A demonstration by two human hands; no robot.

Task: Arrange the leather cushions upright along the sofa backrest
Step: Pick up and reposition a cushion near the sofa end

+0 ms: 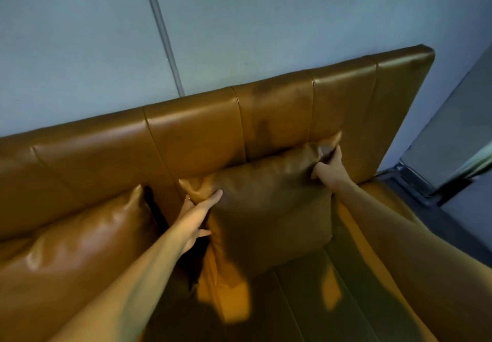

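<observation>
Both hands grip one brown leather cushion (266, 208) that stands nearly upright against the backrest (199, 134), its top edge tilted so the right corner sits higher than the left. The left hand (195, 219) holds the cushion's upper left corner: the fingers (213, 198) lie along the front face while the thumb sits lower on the side edge, and the fingers behind the corner are hidden. A ring shows on one of them. The right hand (328, 167) clutches the upper right corner, fingers closed into the bunched leather; their tips are buried in the fold and cannot be made out. The cushion's lower edge rests on the seat (306, 288), though shadow makes the contact line hard to read.

Left of the held cushion, a second cushion (80, 256) leans against the backrest, its pointed upper corner just beside the left hand. Its lower part is cut off by the frame edge and partly covered by the left forearm. A dark gap separates the two cushions; what lies in it is too dark to tell.

Behind the backrest stands a pale blue wall (239, 22) with a thin vertical strip (162, 33). Right of the backrest, a grey floor (466, 208) and a blurred metal-edged panel (452, 142) appear; its nature is unclear. Patches of orange light fall on the seat.
</observation>
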